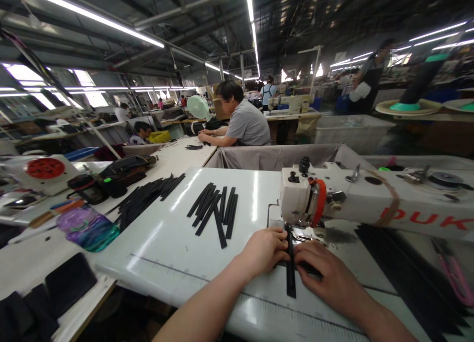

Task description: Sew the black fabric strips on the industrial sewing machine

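Observation:
A narrow black strip [291,280] lies lengthwise below the needle area of a white sewing machine [299,196], its near end pointing at me. My left hand [263,252] presses curled fingers on its left side, close to the presser foot. From the right, my right hand [326,270] has its fingers closed at the strip's edge. Dark material also shows under both hands; whether it is a separate piece I cannot tell. Left of the machine, a loose group of short black strips [211,208] rests on the pale table [155,253].
Long black strips [400,273] and pink-handled scissors [454,275] lie to the right. On the left are a black strip pile [148,196], a purple-teal bottle [87,228] and dark flat pieces [70,282]. A co-worker [246,117] sits ahead, beyond a cloth-lined bin [281,156].

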Available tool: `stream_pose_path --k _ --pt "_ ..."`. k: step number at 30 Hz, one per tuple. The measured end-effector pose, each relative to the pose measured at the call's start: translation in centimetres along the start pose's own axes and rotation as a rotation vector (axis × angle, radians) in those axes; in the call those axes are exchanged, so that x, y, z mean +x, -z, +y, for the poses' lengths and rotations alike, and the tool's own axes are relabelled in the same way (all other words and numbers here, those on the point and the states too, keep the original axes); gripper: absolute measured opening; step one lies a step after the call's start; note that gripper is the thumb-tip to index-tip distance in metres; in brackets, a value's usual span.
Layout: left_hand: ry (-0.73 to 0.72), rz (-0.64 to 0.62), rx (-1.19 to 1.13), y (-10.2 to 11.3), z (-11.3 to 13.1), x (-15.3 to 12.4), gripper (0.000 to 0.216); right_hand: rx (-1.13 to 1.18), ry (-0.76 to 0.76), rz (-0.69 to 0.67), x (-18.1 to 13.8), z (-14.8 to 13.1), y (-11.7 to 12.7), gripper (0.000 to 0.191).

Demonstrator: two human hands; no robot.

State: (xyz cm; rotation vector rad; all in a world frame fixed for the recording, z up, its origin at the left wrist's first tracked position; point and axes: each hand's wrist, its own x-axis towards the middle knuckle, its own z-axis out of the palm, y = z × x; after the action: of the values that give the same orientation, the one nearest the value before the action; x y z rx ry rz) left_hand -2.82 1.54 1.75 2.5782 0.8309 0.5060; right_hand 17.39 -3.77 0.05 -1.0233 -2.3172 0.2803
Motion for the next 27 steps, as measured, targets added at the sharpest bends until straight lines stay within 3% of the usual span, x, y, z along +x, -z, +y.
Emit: stream_pose_path --k 6,12,27 --pt "0.020 -0.058 0.043 0.1 0.6 -0.3 0.025 0.071 0.047 0.002 -0.4 0.5 -0.1 0.016" --pt "0.087 -0.010 0.043 -0.2 0.7 -0.4 0.024 0.085 0.045 0.002 -0.5 0.6 -0.2 0.016" --pt "0.066 -0.046 0.114 -1.1 0.2 0.3 0.022 0.011 0.037 0.097 -0.2 0.6 -0.1 0.014"
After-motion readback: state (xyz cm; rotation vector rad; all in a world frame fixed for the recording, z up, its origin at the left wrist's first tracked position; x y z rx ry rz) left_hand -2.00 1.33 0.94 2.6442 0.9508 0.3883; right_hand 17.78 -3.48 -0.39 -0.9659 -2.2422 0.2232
